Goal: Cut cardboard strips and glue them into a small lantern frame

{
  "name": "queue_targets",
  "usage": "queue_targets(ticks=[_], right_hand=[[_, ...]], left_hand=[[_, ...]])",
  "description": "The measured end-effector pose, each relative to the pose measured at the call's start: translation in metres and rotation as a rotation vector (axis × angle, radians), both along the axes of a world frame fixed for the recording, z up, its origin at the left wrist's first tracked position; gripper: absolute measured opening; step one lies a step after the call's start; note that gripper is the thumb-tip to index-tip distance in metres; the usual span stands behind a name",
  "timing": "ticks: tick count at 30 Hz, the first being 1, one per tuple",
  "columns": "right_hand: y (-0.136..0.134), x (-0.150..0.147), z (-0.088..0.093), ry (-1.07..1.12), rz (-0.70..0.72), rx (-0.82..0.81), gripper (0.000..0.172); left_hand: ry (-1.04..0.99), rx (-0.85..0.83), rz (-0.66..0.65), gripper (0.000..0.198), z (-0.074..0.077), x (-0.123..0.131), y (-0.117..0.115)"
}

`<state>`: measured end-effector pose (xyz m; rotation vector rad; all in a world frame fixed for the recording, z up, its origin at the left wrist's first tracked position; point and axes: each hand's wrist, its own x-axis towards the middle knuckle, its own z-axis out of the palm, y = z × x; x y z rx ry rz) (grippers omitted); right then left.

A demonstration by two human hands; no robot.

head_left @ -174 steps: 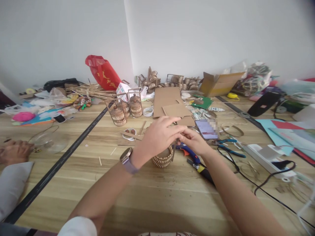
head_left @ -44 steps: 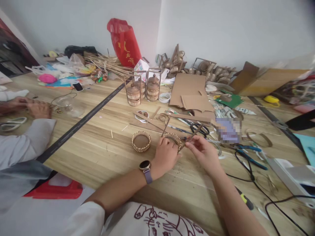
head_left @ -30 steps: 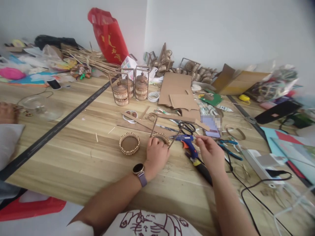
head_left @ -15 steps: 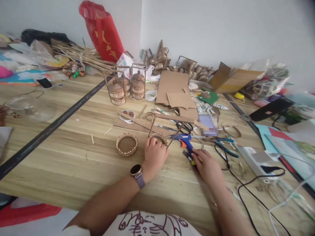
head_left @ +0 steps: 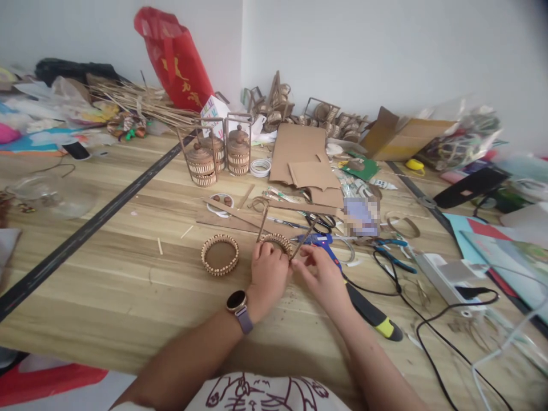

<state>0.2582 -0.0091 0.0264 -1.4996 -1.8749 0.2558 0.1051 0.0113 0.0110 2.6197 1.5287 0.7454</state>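
A small round basket of short pale sticks stands on the table with two thin brown upright strips at its sides. My left hand, wearing a watch, is closed over its near rim. My right hand touches the foot of the right upright strip, thumb and fingertips pressed against it. Just beyond that hand lies a blue hot glue gun, partly hidden by it. A second round basket ring sits to the left, untouched.
Finished lidded baskets with frames stand farther back beside rolls of white tape. Cardboard sheets lie behind. To the right are blue-handled pliers, a black-and-yellow cutter, cables and a white power strip.
My right hand has let go of the glue gun and moved left to the basket's right upright strip. The cutter now shows beside my right forearm. My left hand stays on the basket.
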Motion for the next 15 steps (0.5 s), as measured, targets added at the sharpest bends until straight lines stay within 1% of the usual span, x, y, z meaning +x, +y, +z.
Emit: queue_targets(ticks=[2, 4, 15], right_hand=[[0.0033, -0.0097, -0.0008, 0.006, 0.026, -0.003, 0.019], [0.0044, -0.0133, -0.0020, 0.001, 0.036, -0.003, 0.016], [0.0024, -0.0137, -0.0042, 0.014, 0.045, 0.009, 0.014]], left_hand=[[0.014, -0.019, -0.012, 0.016, 0.0016, -0.0006, -0.0024], [0.028, -0.028, -0.012, 0.015, 0.0029, -0.0007, -0.0045], [0.029, 0.013, 0.005, 0.008, 0.0010, 0.0010, -0.0058]])
